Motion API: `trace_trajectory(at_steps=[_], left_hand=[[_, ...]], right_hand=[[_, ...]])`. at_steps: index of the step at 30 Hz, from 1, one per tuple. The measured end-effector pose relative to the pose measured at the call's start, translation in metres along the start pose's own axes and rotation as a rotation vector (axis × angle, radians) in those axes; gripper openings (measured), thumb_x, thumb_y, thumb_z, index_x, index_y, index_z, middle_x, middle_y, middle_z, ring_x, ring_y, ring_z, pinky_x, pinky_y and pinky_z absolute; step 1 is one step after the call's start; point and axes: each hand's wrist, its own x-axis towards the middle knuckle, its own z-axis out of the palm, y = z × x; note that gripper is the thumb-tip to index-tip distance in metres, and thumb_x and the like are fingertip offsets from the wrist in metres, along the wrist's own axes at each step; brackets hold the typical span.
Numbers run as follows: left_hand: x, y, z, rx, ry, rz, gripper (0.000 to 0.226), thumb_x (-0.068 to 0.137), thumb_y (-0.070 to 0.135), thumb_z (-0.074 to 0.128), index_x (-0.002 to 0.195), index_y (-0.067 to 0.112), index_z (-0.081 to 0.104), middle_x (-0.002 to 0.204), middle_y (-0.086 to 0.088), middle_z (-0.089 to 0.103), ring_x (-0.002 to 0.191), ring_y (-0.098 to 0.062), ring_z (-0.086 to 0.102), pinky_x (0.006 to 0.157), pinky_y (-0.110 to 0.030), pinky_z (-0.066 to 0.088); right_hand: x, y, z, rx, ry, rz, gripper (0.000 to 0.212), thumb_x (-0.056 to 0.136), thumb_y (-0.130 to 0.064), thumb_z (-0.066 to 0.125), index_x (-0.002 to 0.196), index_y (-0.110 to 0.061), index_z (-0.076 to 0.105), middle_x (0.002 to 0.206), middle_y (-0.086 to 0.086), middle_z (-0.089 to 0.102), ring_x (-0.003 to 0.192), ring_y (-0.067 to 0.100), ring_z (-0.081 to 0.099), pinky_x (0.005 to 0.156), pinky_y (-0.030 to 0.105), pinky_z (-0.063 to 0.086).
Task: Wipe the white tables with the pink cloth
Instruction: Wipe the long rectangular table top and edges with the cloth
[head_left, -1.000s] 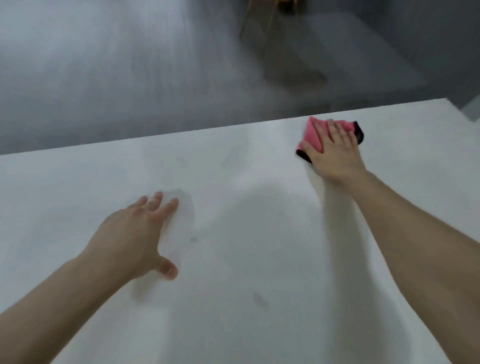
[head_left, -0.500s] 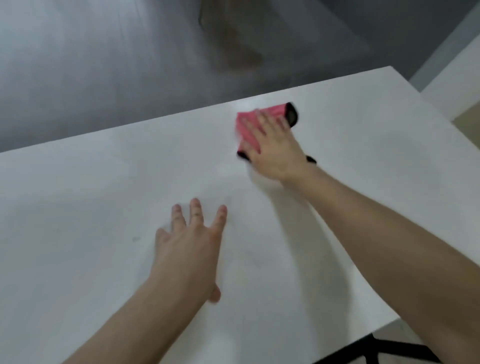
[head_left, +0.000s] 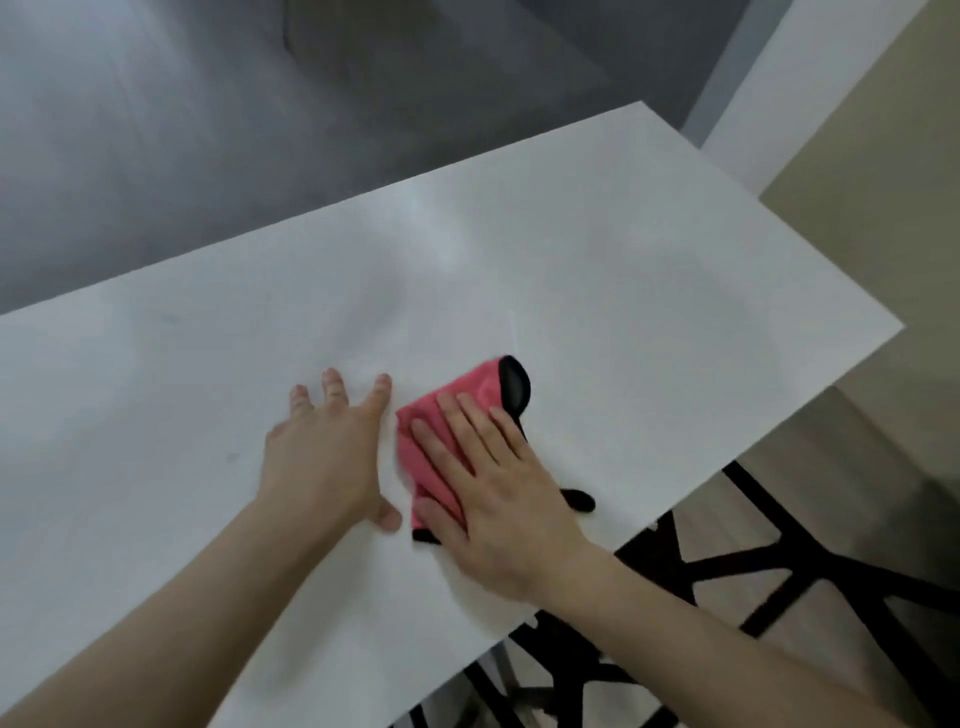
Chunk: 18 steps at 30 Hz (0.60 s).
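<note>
Presses pink cloth (head_left: 475, 387) w/ black trim flat on white worktop (head_left: 623, 291), towards its near right edge, w/ right hand (head_left: 493, 483), fingers straight on top of it, and rests left hand (head_left: 324, 462) just beside cloth, palm down, fingers spread & straight, holding nothing.

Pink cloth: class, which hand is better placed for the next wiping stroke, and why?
Right. The right hand lies flat on the cloth, pressing it to the table; the left hand rests on bare tabletop beside it.
</note>
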Motion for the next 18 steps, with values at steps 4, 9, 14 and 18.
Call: trace_trajectory(at_steps=[4,9,14,18], left_hand=[[0.003,-0.001,0.000,0.047,0.037,0.022,0.157,0.041,0.068,0.099,0.166,0.040,0.009,0.163,-0.016,0.033,0.139,-0.043,0.046,0.101,-0.051,0.051],[-0.001,0.001,-0.002,0.045,0.056,0.010,0.146,0.037,0.067,0.101,0.160,0.041,0.026,0.139,-0.009,0.050,0.121,-0.039,0.059,0.093,-0.049,0.053],[-0.035,0.011,-0.002,-0.006,0.039,0.097,0.117,0.059,0.059,0.098,0.158,0.038,0.039,0.150,0.000,0.047,0.138,-0.029,0.051,0.106,-0.051,0.052],[-0.064,0.027,0.023,0.009,0.013,0.166,0.129,0.058,0.075,0.091,0.163,0.036,0.027,0.166,-0.002,0.030,0.151,-0.027,0.035,0.113,-0.050,0.045]], right_hand=[[0.053,0.060,-0.017,-0.071,-0.032,0.142,0.086,0.099,-0.083,0.036,0.171,-0.039,0.020,0.181,0.003,0.014,0.167,0.021,0.007,0.136,0.043,0.000],[0.044,0.006,0.010,-0.001,0.124,0.419,0.079,0.107,-0.066,0.036,0.171,-0.020,0.029,0.177,0.019,0.020,0.167,0.033,0.011,0.135,0.052,0.004],[-0.057,0.021,-0.004,-0.036,0.051,0.158,0.078,0.106,-0.074,0.034,0.172,-0.033,0.023,0.180,0.007,0.016,0.168,0.022,0.004,0.136,0.047,0.003],[-0.023,0.112,-0.023,-0.111,0.100,0.734,0.083,0.104,-0.072,0.015,0.173,-0.026,0.021,0.178,0.019,0.017,0.167,0.034,0.009,0.135,0.052,0.000]])
